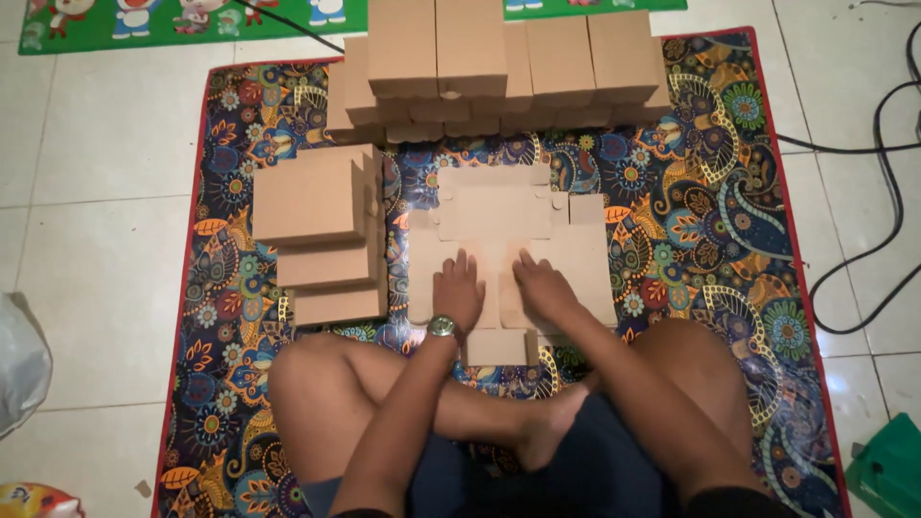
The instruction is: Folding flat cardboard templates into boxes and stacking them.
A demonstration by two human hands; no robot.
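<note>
Near the patterned mat's (710, 240) left edge lies a stack of flattened cardboard boxes (321, 235). At its centre an unfolded box blank (508, 240) lies flat; the left hand (458, 293) and right hand (545, 286) press on it, fingers spread, gripping nothing. It looks light and creasable, best taken by its flaps. Folded boxes (499, 67) line the far edge.

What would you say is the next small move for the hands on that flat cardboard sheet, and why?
Probably lift a side flap along its crease. The flat box blank lies fully unfolded on the patterned mat, with the left hand and right hand pressed flat on its middle, while folded boxes stand stacked beyond it.
</note>
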